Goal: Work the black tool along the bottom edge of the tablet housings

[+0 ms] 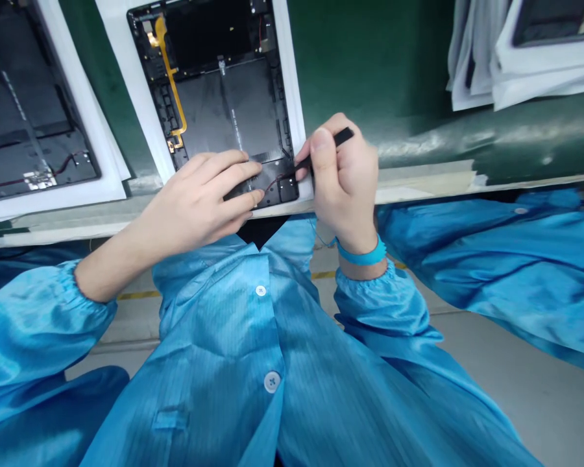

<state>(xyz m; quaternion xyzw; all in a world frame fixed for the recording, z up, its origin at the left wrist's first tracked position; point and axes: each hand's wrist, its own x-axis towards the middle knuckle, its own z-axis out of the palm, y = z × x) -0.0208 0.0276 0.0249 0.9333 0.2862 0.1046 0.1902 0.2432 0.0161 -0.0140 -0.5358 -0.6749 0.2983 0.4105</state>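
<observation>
An opened tablet (253,104) lies on a white sheet at the bench edge, its dark inside facing up with an orange flex cable (172,91) along the left side. My left hand (209,194) rests over the tablet's near end, fingers stretched out and apart, fingertips close to a thin red wire (272,183). In my closed right hand (343,175) is a slim black stick-like tool (343,136) with a flat end. Its other end points at the tablet's near right corner, beside the wire; whether the tip touches is too small to tell.
Another opened tablet (24,110) lies on white sheets to the left. At the upper right, more white sheets (511,78) hold a further device. The green bench mat (370,58) ends at a taped front edge (418,185). A blue-clothed person (506,253) is close on the right.
</observation>
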